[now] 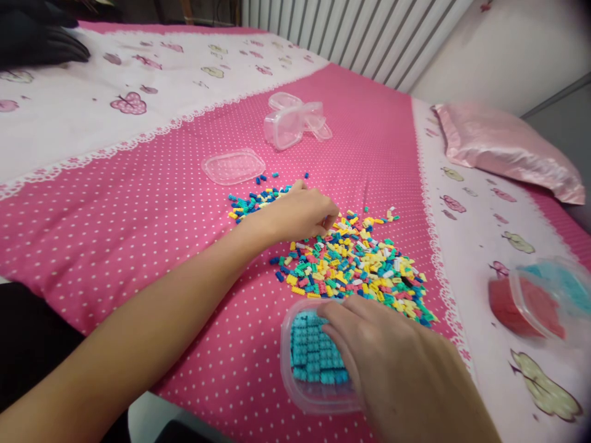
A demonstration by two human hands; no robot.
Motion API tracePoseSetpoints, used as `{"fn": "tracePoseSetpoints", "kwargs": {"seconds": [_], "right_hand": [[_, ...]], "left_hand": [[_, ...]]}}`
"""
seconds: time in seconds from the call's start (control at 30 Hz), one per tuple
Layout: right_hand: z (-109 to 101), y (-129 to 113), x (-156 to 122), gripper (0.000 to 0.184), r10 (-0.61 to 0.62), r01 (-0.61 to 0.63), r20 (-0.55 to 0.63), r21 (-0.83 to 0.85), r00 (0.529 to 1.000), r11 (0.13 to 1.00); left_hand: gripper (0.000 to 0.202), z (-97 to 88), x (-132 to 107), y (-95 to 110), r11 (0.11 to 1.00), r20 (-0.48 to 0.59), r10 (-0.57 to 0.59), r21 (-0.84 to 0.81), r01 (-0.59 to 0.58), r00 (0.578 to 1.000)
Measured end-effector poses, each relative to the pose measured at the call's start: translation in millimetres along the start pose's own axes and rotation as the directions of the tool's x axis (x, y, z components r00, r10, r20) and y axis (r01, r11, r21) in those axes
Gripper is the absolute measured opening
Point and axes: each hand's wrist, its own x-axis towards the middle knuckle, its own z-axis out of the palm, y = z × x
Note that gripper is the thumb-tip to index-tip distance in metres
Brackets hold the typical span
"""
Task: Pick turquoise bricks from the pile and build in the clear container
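A heap of tiny coloured bricks (357, 264) in yellow, teal, pink and blue lies on a pink dotted bedspread (138, 209). My left hand (300, 212) rests at the heap's far left edge, its fingers curled into a pinch among the bricks; what they hold is hidden. A smaller patch of mostly blue bricks (252, 202) lies just behind that hand. My right hand (392, 363) lies flat, fingers stretched, over a clear plastic tub (295, 381) filled with teal bricks (311, 354) near the bed's front edge.
A clear lid (233, 166) and an upturned clear tub with a loose lid (295, 120) lie further back. At the right stand a tub of red bricks (521, 304) and one with light blue contents (561, 283). A pink satin pillow (503, 151) lies far right; a dark garment (37, 40) far left.
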Motion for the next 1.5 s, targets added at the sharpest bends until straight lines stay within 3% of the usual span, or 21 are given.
{"fn": "tracePoseSetpoints", "kwargs": {"seconds": [0.2, 0.63, 0.77, 1.0, 1.13, 1.3, 1.5], "right_hand": [[-1, -2, 4, 0.028, 0.007, -0.009, 0.059, 0.04, 0.998, 0.999], [-1, -1, 3, 0.026, 0.005, -0.007, 0.039, 0.047, 0.999, 0.999], [0, 6, 0, 0.027, -0.018, 0.017, 0.007, 0.065, 1.0, 0.998], [-12, 26, -2, 0.033, -0.034, 0.022, 0.076, 0.154, 0.997, 0.988], [-14, 23, -1, 0.035, -0.036, 0.029, 0.051, 0.128, 0.998, 0.991], [-6, 8, 3, 0.025, -0.016, 0.015, 0.083, 0.007, 0.996, 1.0], [0, -7, 9, 0.022, 0.02, -0.023, -0.024, -0.108, 0.999, 0.994]], "left_hand": [[0.006, 0.2, 0, 0, 1.0, -0.002, 0.0, 0.003, 0.0, 1.0], [0.009, 1.6, 1, -1, 1.0, -0.008, 0.001, 0.0, -0.001, 1.0], [0.01, 1.7, 1, -1, 1.0, -0.004, -0.002, -0.002, 0.002, 1.0], [0.01, 1.5, 0, -1, 1.0, -0.012, -0.002, -0.007, 0.002, 1.0], [0.009, 1.3, 0, 0, 1.0, -0.018, 0.005, -0.013, -0.006, 1.0], [0.01, 0.1, -1, 1, 1.0, -0.019, 0.004, -0.015, -0.004, 1.0], [0.011, 1.7, 0, -1, 1.0, -0.014, 0.003, -0.005, -0.003, 1.0]]}}
